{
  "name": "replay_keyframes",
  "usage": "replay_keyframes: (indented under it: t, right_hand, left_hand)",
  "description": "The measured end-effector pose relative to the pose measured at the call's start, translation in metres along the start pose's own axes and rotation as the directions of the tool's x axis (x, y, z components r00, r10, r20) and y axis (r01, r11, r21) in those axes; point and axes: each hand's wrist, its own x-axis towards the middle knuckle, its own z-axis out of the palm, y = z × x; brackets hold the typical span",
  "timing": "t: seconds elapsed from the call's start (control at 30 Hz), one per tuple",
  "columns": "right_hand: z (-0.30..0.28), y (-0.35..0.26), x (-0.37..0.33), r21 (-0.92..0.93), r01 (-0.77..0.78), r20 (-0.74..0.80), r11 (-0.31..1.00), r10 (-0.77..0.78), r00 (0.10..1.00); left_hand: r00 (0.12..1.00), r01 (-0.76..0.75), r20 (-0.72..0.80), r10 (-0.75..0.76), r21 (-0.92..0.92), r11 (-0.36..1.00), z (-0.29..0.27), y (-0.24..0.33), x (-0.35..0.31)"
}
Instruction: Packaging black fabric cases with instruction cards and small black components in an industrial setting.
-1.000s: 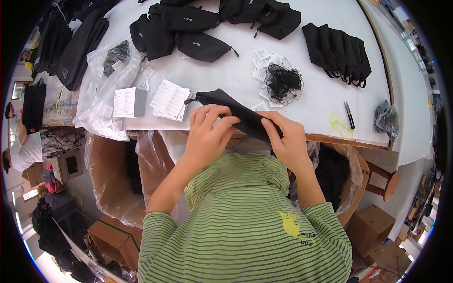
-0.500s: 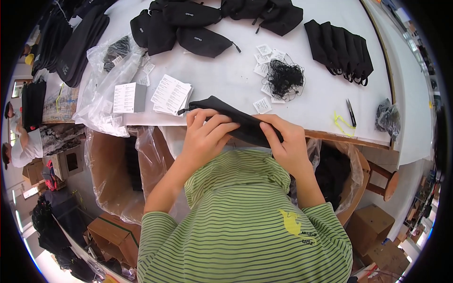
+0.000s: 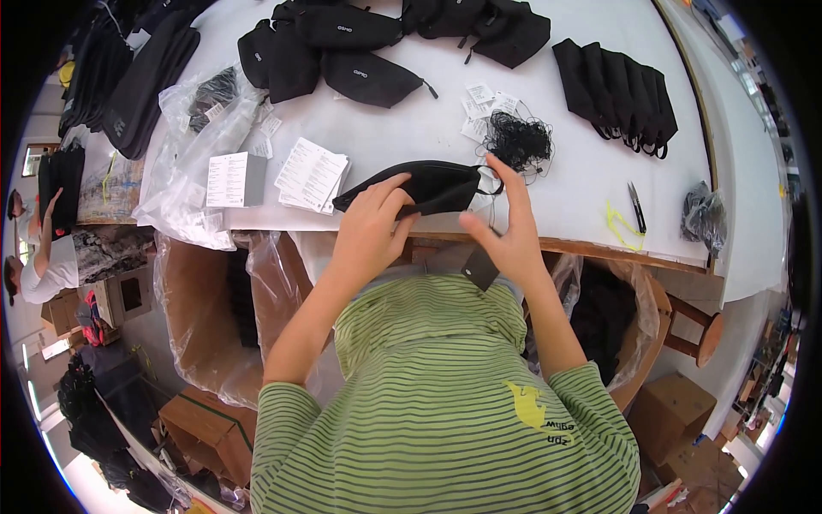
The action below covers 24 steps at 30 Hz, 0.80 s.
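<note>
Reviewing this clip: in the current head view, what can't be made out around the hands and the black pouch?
- Black pouch: its near edge is covered by the left hand.
- Right hand: whether its fingertips pinch a string is too small to tell.
- Small dark tag below the right hand: its attachment is hidden by the palm.
- Tangle of black strings: single strands blur together.
- Paper cards: print too small to read.

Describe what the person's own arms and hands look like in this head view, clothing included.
Both forearms are bare. The left hand and right hand wear no gloves, and no rings or watch can be made out. The short-sleeved green T-shirt with thin dark stripes ends above the elbows and carries a small yellow emblem on the chest.
</note>
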Motion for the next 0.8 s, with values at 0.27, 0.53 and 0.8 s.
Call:
replay_keyframes:
  t: [0.27, 0.53, 0.8]
  right_hand:
    - [0.01, 0.033, -0.063, -0.383, -0.257, -0.043, 0.888, 0.26, 0.965]
    - [-0.043, 0.049, -0.072, 0.42, -0.527, 0.012, 0.739, 0.576, 0.818]
    - [-0.109, 0.029, -0.078, 0.36, -0.647, 0.321, 0.672, 0.562, 0.762]
  left_hand:
    - [0.916, 0.142, 0.372, -0.152, 0.055, 0.988, -0.004, 0.004, 0.022]
    - [0.891, 0.129, 0.422, -0.169, 0.12, 0.984, 0.0, -0.002, 0.014]
    - [0.892, 0.136, 0.416, -0.179, 0.131, 0.982, 0.0, 0.004, 0.011]
